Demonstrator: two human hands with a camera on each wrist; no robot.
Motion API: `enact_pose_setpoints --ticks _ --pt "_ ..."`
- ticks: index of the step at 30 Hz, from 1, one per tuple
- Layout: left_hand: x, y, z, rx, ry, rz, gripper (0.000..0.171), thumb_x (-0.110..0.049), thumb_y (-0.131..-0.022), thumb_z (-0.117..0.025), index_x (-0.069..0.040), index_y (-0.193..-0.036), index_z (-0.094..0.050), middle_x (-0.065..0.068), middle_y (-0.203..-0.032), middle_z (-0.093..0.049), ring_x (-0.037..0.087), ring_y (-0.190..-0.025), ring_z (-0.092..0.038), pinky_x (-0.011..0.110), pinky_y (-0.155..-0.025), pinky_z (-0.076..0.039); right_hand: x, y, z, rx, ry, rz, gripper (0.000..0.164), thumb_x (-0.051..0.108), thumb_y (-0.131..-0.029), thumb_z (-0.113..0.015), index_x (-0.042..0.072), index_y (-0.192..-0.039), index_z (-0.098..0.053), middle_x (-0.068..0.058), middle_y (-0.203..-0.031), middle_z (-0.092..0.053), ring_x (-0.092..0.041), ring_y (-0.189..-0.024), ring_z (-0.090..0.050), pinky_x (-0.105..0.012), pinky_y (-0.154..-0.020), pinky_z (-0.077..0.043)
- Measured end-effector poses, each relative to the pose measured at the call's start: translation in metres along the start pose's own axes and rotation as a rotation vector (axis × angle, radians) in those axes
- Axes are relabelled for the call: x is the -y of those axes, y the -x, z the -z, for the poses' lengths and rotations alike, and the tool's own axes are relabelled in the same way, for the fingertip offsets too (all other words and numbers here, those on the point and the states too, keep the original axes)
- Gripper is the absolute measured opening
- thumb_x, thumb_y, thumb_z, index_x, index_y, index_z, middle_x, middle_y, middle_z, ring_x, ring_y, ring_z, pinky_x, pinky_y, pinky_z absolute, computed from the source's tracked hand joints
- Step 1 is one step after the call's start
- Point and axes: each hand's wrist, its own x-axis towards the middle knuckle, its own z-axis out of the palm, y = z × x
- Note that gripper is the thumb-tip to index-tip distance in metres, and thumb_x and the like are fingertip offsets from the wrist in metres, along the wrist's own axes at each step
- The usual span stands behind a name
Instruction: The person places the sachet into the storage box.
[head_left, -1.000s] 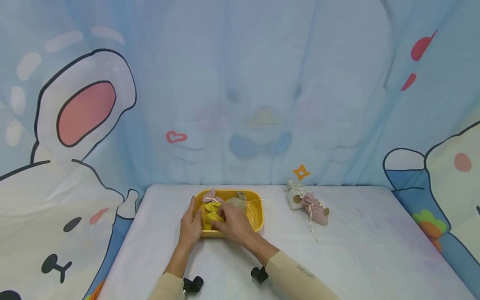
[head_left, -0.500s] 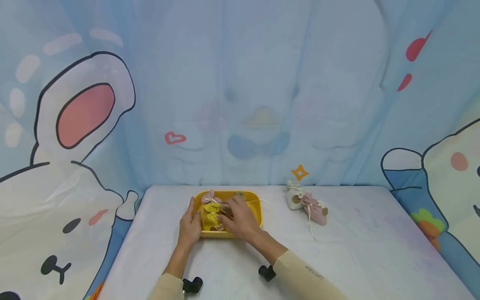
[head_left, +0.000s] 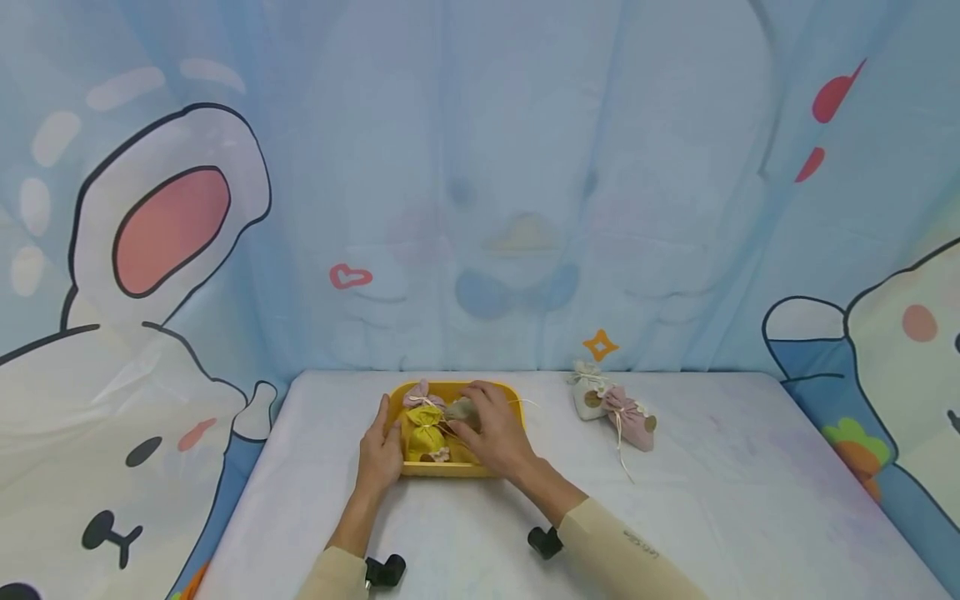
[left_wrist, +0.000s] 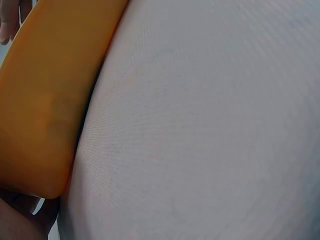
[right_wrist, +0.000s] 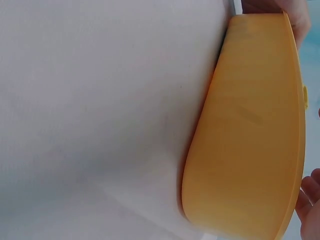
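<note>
In the head view, a yellow plastic tray (head_left: 450,471) sits near the table's far side. My left hand (head_left: 381,452) grips its left end, fingers along the outer wall and thumb at the rim. Inside the tray, my right hand (head_left: 497,433) holds a grey-green drawstring pouch (head_left: 461,412) between thumb and fingers, partly hiding it. A bright yellow drawstring pouch (head_left: 426,432) lies to its left, and a pink pouch (head_left: 422,394) is tucked behind that. Mostly the tray's outer wall (right_wrist: 250,125) fills the right wrist view.
Off to the right, a whitish drawstring pouch (head_left: 588,397) and a pink one (head_left: 632,421) lie touching on the white tablecloth (head_left: 720,500). A blue printed curtain (head_left: 510,183) hangs behind the table.
My right hand has shifted from the yellow pouch to the grey-green pouch, which now sits farther left, against the yellow one. The left hand stays on the tray.
</note>
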Motion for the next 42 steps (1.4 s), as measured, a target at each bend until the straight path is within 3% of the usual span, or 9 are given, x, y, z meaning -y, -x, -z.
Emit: enact_pose_setpoints --ticks 10,17,25,42 --pt "0.0 0.001 0.0 -0.005 -0.009 -0.001 0.058 -0.013 -0.111 -0.04 -0.005 -0.166 -0.021 0.012 -0.173 -0.022 0.035 -0.16 -0.019 0.054 -0.131 -0.019 -0.011 -0.001 0.005 -0.059 0.064 -0.038 0.047 0.032 -0.095 -0.077 0.012 -0.135 -0.065 -0.008 -0.142 -0.06 -0.028 -0.134 -0.053 -0.049 -0.115 -0.046" --pt "0.0 0.0 -0.001 -0.004 -0.003 0.003 0.058 -0.013 -0.112 -0.039 -0.005 -0.166 -0.021 0.012 -0.173 -0.022 0.034 -0.16 -0.019 0.054 -0.131 -0.018 -0.023 -0.001 0.01 -0.149 0.088 0.032 0.041 0.023 -0.094 -0.078 0.005 -0.129 -0.068 -0.012 -0.136 -0.063 -0.034 -0.128 -0.057 -0.056 -0.111 -0.047" --pt "0.0 0.001 -0.001 -0.014 -0.007 0.007 0.058 -0.013 -0.111 -0.04 -0.005 -0.166 -0.022 0.011 -0.173 -0.023 0.034 -0.16 -0.02 0.053 -0.131 -0.019 -0.037 0.001 0.018 -0.211 0.135 0.045 0.044 0.023 -0.09 -0.083 0.003 -0.126 -0.069 -0.014 -0.132 -0.065 -0.036 -0.122 -0.06 -0.057 -0.106 -0.049" --pt "-0.002 0.0 -0.001 -0.018 -0.022 0.02 0.058 -0.014 -0.112 -0.04 -0.006 -0.166 -0.022 0.01 -0.173 -0.022 0.034 -0.16 -0.021 0.053 -0.131 -0.019 -0.057 0.005 0.038 -0.235 0.162 -0.002 0.045 0.026 -0.091 -0.082 0.005 -0.128 -0.068 -0.016 -0.132 -0.065 -0.038 -0.121 -0.059 -0.06 -0.104 -0.048"
